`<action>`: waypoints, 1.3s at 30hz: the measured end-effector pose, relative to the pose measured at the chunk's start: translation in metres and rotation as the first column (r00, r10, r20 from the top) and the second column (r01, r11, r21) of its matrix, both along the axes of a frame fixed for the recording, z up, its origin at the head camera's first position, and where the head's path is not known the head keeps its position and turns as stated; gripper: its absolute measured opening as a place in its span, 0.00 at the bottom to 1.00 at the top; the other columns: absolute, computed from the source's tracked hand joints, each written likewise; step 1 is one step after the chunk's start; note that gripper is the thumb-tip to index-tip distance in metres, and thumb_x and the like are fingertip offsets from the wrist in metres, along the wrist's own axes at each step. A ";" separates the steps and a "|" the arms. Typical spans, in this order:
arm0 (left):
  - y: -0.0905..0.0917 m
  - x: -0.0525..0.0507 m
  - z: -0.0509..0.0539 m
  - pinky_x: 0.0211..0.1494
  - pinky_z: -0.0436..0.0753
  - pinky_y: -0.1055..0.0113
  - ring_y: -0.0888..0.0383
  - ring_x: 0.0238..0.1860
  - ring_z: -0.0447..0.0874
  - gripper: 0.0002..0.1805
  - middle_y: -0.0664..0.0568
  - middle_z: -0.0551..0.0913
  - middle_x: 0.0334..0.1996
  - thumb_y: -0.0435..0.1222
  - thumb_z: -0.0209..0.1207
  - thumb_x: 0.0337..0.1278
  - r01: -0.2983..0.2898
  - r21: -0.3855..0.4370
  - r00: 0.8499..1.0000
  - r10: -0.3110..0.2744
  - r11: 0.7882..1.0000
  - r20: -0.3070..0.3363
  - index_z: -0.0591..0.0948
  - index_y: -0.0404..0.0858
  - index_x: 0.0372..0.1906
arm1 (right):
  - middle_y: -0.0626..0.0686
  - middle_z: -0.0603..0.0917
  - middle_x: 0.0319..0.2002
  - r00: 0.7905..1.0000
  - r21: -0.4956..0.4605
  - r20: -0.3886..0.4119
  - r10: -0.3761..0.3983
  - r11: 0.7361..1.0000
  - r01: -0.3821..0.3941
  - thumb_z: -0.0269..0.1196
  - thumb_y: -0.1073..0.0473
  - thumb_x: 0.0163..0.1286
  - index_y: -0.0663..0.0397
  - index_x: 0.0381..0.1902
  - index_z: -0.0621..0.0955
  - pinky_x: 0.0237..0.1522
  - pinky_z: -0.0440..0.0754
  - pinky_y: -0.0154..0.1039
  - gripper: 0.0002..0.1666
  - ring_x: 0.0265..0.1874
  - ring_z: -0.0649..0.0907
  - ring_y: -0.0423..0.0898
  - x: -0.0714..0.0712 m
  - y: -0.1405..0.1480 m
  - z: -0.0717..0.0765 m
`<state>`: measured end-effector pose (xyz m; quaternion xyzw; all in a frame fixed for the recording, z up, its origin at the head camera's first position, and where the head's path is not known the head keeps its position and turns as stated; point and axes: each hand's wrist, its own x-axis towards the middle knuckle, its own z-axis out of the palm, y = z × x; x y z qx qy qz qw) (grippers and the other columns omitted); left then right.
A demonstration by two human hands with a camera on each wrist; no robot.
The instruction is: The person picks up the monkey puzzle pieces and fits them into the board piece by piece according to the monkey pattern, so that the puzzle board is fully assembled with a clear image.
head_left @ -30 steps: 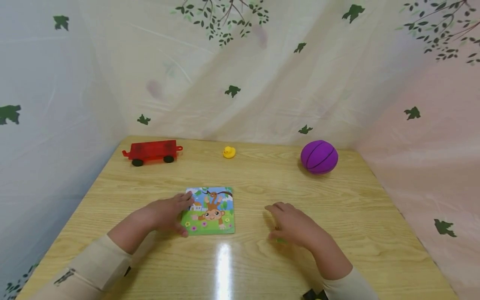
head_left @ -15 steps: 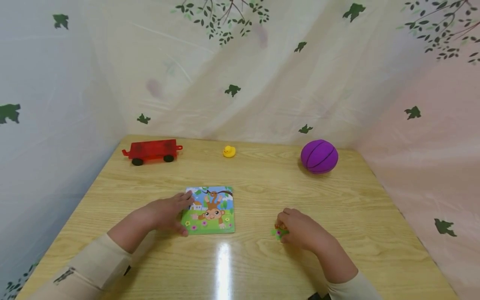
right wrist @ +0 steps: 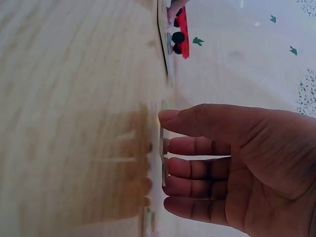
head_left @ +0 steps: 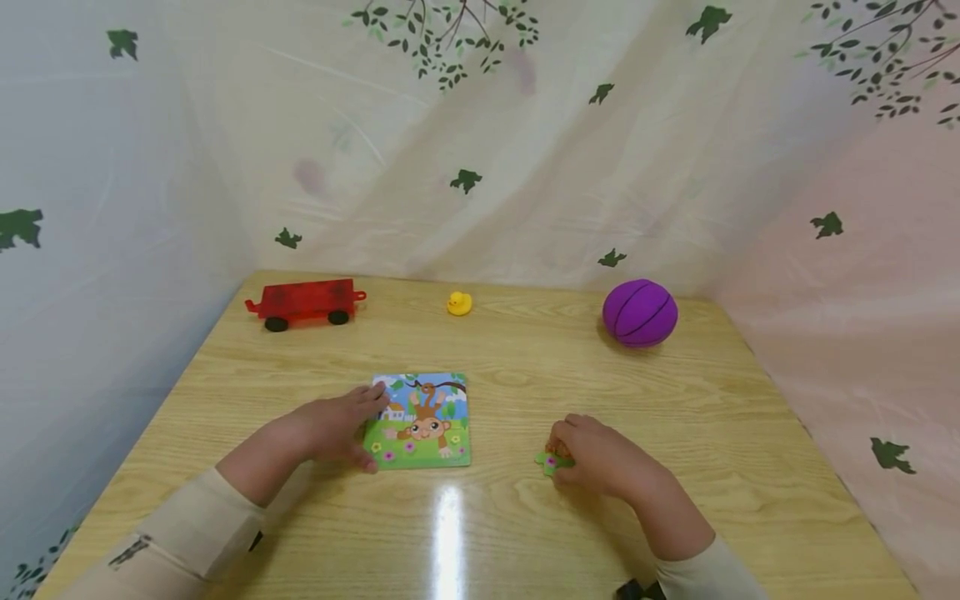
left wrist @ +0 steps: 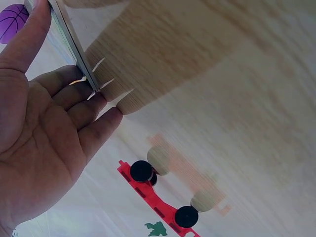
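Observation:
A square picture board (head_left: 429, 425) with a monkey hanging from a branch lies flat on the table in the head view. My left hand (head_left: 333, 427) rests along its left side, fingers extended near the upper left corner and thumb at the lower left. In the left wrist view, the board's edge (left wrist: 74, 47) meets the fingertips of that hand (left wrist: 47, 113). To the right of the board, my right hand (head_left: 603, 457) pinches a small green jigsaw piece (head_left: 550, 461) with a pink flower. The right wrist view shows the thin piece (right wrist: 162, 148) edge-on between thumb and fingers (right wrist: 197, 186).
Along the back of the table (head_left: 510, 533) stand a red toy wagon (head_left: 307, 302), a yellow rubber duck (head_left: 459, 303) and a purple ball (head_left: 640, 313). Pale cloth (head_left: 420, 225) with printed leaves and birds hangs behind and at the sides.
My right hand has gone from spread fingers over the table to pinching the jigsaw piece, which has shifted slightly left. My left hand has stayed at the board.

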<state>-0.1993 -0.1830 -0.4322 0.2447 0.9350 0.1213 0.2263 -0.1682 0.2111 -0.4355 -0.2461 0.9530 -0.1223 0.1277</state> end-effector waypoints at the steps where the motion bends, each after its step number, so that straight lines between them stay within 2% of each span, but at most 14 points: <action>1: 0.000 0.000 0.000 0.72 0.62 0.40 0.39 0.77 0.48 0.56 0.40 0.50 0.78 0.55 0.70 0.46 -0.001 0.001 1.000 0.001 1.000 0.000 0.57 0.36 0.76 | 0.43 0.73 0.35 1.000 -0.003 -0.002 0.002 1.000 -0.002 0.72 0.54 0.58 0.49 0.40 0.79 0.38 0.76 0.38 0.15 0.35 0.72 0.39 -0.001 -0.001 0.001; 10: 0.001 0.001 0.002 0.72 0.61 0.40 0.39 0.77 0.48 0.56 0.41 0.50 0.78 0.55 0.70 0.47 -0.012 0.002 1.000 0.012 1.000 0.011 0.57 0.37 0.76 | 0.45 0.72 0.38 0.996 -0.033 -0.035 0.077 0.996 -0.078 0.68 0.53 0.65 0.50 0.48 0.80 0.38 0.78 0.35 0.16 0.35 0.74 0.38 -0.014 -0.022 0.019; 20: 0.002 0.000 0.001 0.73 0.59 0.39 0.40 0.78 0.46 0.55 0.42 0.49 0.79 0.55 0.70 0.48 -0.023 0.004 0.999 0.023 1.000 0.024 0.57 0.39 0.77 | 0.44 0.75 0.40 0.968 -0.073 -0.157 0.194 0.975 -0.208 0.66 0.49 0.67 0.48 0.53 0.80 0.42 0.79 0.34 0.19 0.40 0.76 0.38 -0.029 -0.071 0.031; 24: 0.001 0.000 0.001 0.73 0.59 0.39 0.40 0.78 0.46 0.55 0.42 0.49 0.79 0.54 0.70 0.48 -0.026 0.004 0.999 0.026 1.000 0.025 0.57 0.38 0.77 | 0.44 0.75 0.40 0.950 -0.039 -0.186 0.249 0.965 -0.261 0.66 0.47 0.67 0.47 0.53 0.80 0.41 0.78 0.33 0.20 0.39 0.75 0.38 -0.033 -0.094 0.029; 26: 0.001 0.000 0.001 0.73 0.59 0.39 0.40 0.78 0.46 0.55 0.42 0.49 0.78 0.54 0.70 0.48 -0.026 0.005 0.999 0.026 1.000 0.027 0.56 0.38 0.77 | 0.43 0.75 0.40 0.937 0.009 -0.205 0.282 0.958 -0.287 0.65 0.45 0.67 0.46 0.52 0.80 0.41 0.78 0.33 0.20 0.38 0.74 0.38 -0.035 -0.106 0.027; 29: 0.001 0.001 0.002 0.72 0.60 0.39 0.39 0.78 0.47 0.55 0.41 0.49 0.78 0.54 0.70 0.48 -0.027 0.006 0.999 0.027 1.000 0.030 0.57 0.38 0.77 | 0.43 0.76 0.40 0.910 0.085 -0.237 0.339 0.941 -0.328 0.64 0.43 0.67 0.45 0.52 0.80 0.42 0.78 0.33 0.20 0.38 0.75 0.40 -0.037 -0.122 0.022; 34: 0.001 0.002 0.003 0.72 0.61 0.39 0.39 0.77 0.49 0.55 0.41 0.50 0.78 0.55 0.70 0.47 -0.018 0.012 1.000 0.018 1.000 0.016 0.57 0.37 0.76 | 0.44 0.79 0.44 0.865 0.169 -0.267 0.425 0.904 -0.392 0.65 0.43 0.67 0.44 0.50 0.82 0.50 0.79 0.35 0.18 0.45 0.78 0.42 -0.041 -0.147 0.010; 37: 0.000 0.002 0.003 0.71 0.63 0.40 0.39 0.77 0.50 0.55 0.40 0.51 0.78 0.54 0.70 0.47 -0.002 0.013 1.000 0.002 1.000 -0.003 0.58 0.35 0.76 | 0.44 0.79 0.44 0.855 0.198 -0.251 0.454 0.889 -0.413 0.65 0.43 0.66 0.44 0.46 0.82 0.56 0.77 0.36 0.17 0.47 0.78 0.42 -0.043 -0.158 0.005; 39: 0.000 0.001 0.003 0.71 0.64 0.40 0.39 0.77 0.50 0.55 0.39 0.52 0.77 0.54 0.70 0.48 0.007 0.014 1.000 -0.006 1.000 -0.014 0.58 0.35 0.76 | 0.44 0.78 0.41 0.851 0.216 -0.236 0.469 0.879 -0.424 0.65 0.43 0.67 0.45 0.45 0.82 0.56 0.76 0.36 0.16 0.45 0.78 0.41 -0.043 -0.163 0.002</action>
